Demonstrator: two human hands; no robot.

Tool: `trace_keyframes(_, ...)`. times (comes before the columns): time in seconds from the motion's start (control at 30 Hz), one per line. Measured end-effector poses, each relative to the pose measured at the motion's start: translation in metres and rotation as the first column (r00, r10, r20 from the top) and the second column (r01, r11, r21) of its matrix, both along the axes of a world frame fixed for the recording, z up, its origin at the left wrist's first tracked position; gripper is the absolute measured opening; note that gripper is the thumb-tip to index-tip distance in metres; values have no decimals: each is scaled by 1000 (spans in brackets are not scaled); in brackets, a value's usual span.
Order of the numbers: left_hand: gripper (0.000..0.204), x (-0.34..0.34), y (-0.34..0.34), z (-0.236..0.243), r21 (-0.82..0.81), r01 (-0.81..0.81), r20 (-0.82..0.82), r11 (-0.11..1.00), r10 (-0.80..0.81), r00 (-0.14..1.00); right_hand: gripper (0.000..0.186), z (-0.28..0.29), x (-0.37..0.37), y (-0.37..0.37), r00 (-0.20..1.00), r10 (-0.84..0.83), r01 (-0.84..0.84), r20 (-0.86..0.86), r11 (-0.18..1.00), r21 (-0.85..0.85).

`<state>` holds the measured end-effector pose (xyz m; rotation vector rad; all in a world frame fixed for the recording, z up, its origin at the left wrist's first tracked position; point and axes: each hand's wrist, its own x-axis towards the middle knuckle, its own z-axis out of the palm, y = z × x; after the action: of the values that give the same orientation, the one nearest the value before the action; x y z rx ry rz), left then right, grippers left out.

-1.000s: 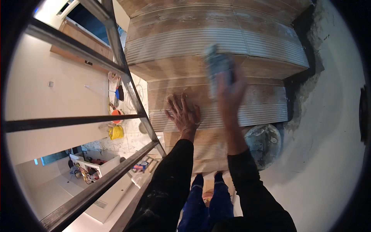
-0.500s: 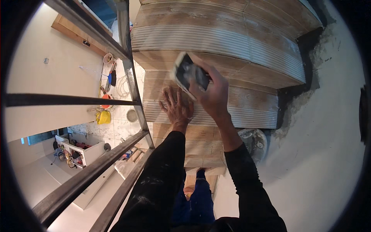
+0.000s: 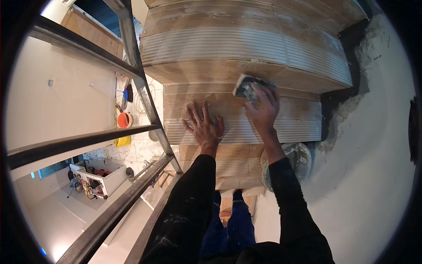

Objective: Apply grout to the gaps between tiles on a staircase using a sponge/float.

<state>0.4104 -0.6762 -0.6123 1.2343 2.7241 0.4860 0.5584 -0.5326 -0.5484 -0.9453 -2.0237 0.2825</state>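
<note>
My left hand [image 3: 205, 128] lies flat with spread fingers on a wood-look stair tread [image 3: 233, 105], near its ribbed front edge. Nothing is held in it. Gripped in my right hand [image 3: 263, 108] is a dark sponge block [image 3: 249, 87] with a pale edge, smeared with whitish stuff. The block is against or close to the riser [image 3: 198, 71] at the back of this tread; I cannot tell whether it touches. Chalky residue marks the tiles.
Metal railing [image 3: 146, 94] runs along the left, with a lower floor beyond it holding an orange bucket [image 3: 124, 120] and a broom [image 3: 128, 93]. A round, whitish-smeared bucket [image 3: 301, 160] stands by the right wall [image 3: 347, 185], partly behind my right forearm.
My right hand has moved rightward with the sponge block and turned it. The left hand stays flat on the tread. The whole view has shifted slightly.
</note>
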Motion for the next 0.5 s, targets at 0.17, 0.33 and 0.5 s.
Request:
trace_keyframes(0.17,80,6,4,4,9,15,15,1000,-15,1000,52,24,-10,11,728,-322,132,-606,933,-336)
trace_keyframes(0.33,82,7,4,0,-68,29,38,997,-26,999,50,36,-99,-22,697,-310,120,-646,939,-321)
trace_keyframes(0.5,79,-9,-8,-21,25,34,-18,999,-33,999,53,48,-113,-41,880,-51,-18,-472,990,-142)
